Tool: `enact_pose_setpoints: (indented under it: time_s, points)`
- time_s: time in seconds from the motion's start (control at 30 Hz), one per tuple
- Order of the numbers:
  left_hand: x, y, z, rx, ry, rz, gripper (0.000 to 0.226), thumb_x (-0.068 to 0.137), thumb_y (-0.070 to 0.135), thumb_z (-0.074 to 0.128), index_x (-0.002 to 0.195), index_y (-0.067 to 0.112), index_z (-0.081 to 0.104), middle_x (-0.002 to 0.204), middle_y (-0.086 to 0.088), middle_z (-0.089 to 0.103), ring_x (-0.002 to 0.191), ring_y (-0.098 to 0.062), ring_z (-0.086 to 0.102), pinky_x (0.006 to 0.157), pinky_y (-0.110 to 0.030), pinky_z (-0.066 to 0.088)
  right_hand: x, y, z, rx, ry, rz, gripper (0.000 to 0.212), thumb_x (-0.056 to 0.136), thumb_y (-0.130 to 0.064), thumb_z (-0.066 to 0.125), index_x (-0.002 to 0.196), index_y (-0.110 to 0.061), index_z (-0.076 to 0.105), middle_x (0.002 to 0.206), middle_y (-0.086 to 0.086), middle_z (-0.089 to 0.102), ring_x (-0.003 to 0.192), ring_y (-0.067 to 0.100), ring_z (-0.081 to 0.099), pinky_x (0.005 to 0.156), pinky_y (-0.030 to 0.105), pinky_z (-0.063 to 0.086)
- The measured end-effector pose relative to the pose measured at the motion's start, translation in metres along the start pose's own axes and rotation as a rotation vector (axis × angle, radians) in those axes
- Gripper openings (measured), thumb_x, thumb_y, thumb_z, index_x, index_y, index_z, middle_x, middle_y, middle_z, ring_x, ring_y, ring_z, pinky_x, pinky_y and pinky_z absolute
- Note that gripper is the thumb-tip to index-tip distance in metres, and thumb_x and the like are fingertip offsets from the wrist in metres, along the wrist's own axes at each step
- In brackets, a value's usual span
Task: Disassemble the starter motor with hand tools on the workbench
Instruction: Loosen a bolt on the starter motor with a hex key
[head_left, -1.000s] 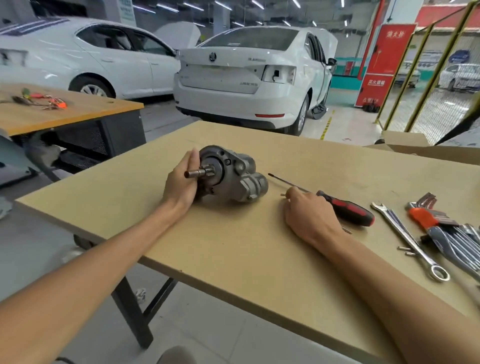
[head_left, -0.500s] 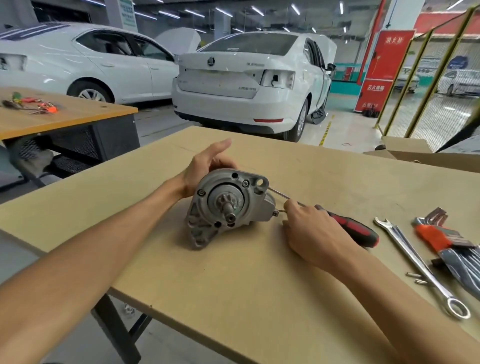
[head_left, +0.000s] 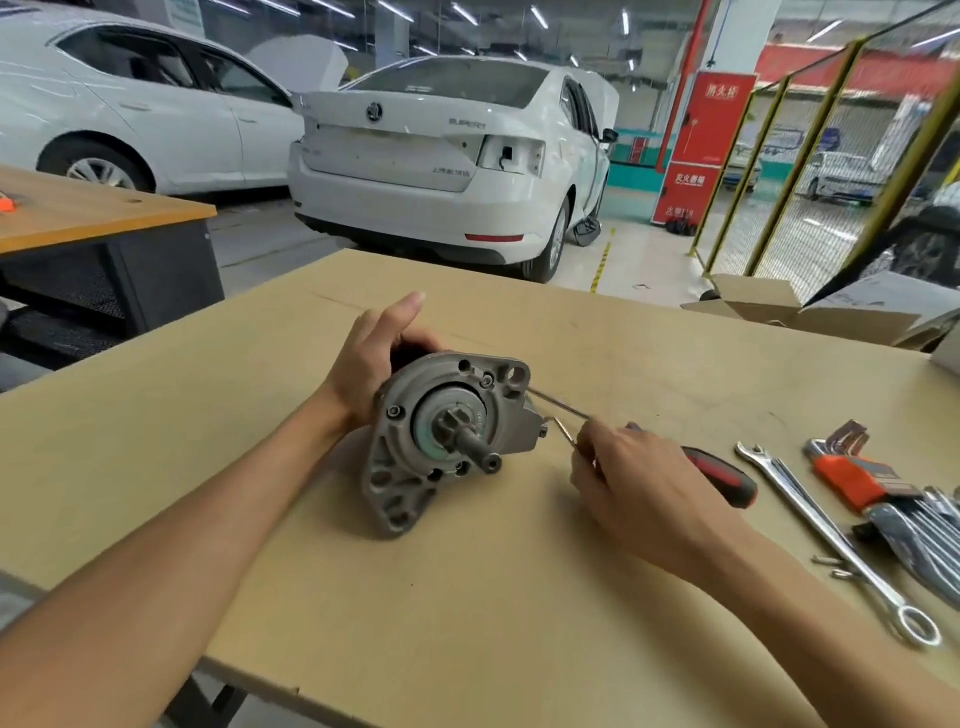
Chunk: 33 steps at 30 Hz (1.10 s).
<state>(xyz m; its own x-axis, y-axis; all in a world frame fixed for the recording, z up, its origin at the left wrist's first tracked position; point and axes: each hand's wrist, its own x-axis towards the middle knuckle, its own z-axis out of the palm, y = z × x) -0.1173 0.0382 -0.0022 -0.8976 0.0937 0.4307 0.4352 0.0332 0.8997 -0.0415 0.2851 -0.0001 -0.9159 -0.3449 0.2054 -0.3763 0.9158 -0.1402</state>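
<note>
The grey starter motor (head_left: 447, 436) lies on the workbench (head_left: 467, 623) with its nose housing and pinion shaft facing me. My left hand (head_left: 371, 358) grips the motor body from behind on the left, one finger sticking up. My right hand (head_left: 639, 488) pinches a thin L-shaped hex key (head_left: 563, 434) whose tip is at the motor's right side. A red and black screwdriver (head_left: 727, 480) lies on the bench behind my right hand, its shaft pointing toward the motor.
To the right lie a combination wrench (head_left: 810, 519), an orange holder of hex keys (head_left: 852, 480) and two small screws (head_left: 831, 566). An open cardboard box (head_left: 779, 306) sits at the bench's far right. White cars stand beyond.
My left hand has turned the motor from lying sideways so that its nose faces me. My right hand has brought the hex key up to the motor's right side.
</note>
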Motion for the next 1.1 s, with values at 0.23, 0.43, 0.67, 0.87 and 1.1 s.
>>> enact_pose_setpoints:
  time_s: [0.23,0.43,0.67,0.87,1.1]
  points:
    - [-0.008,-0.006,-0.013,0.187,0.236,0.127,0.058,0.091,0.051,0.036,0.054,0.030,0.075,0.060,0.001,0.071,0.061,-0.014,0.064,0.072,-0.034,0.045,0.000,-0.012,0.007,0.508,0.522,0.041,0.021,0.101,-0.024,0.051,0.083,-0.012,0.049,0.056,-0.001,0.055,0.055,0.017,0.054,0.060,0.040,0.044]
    - [-0.014,-0.003,-0.011,0.275,0.368,0.138,0.056,0.087,0.054,0.032,0.057,0.031,0.073,0.063,0.002,0.072,0.068,-0.017,0.067,0.082,-0.041,0.052,0.000,-0.014,0.012,0.830,0.566,0.121,0.017,0.101,-0.023,0.053,0.084,-0.019,0.050,0.064,-0.003,0.063,0.056,0.015,0.062,0.059,0.041,0.054]
    - [-0.016,0.001,0.000,0.502,0.497,0.186,0.072,0.091,0.050,0.023,0.072,0.010,0.079,0.077,-0.006,0.076,0.079,-0.023,0.070,0.083,-0.034,0.050,-0.001,-0.017,0.001,1.339,0.625,0.106,0.016,0.095,-0.019,0.062,0.085,-0.008,0.057,0.063,0.002,0.068,0.060,0.019,0.068,0.054,0.024,0.053]
    - [-0.018,0.003,0.008,0.656,0.504,0.231,0.069,0.094,0.046,0.021,0.078,0.012,0.078,0.082,-0.009,0.076,0.078,-0.029,0.066,0.070,-0.030,0.043,-0.005,-0.024,-0.006,1.362,0.823,0.148,0.010,0.097,-0.016,0.060,0.090,-0.009,0.058,0.067,0.002,0.067,0.063,0.018,0.069,0.059,0.024,0.055]
    - [-0.022,0.001,0.005,0.741,0.306,0.469,0.067,0.097,0.044,0.022,0.084,0.004,0.074,0.069,-0.011,0.068,0.064,-0.030,0.059,0.059,-0.043,0.037,-0.007,-0.024,-0.011,1.310,0.805,0.106,0.021,0.104,-0.019,0.048,0.094,-0.010,0.064,0.080,0.008,0.070,0.077,0.024,0.071,0.069,0.027,0.057]
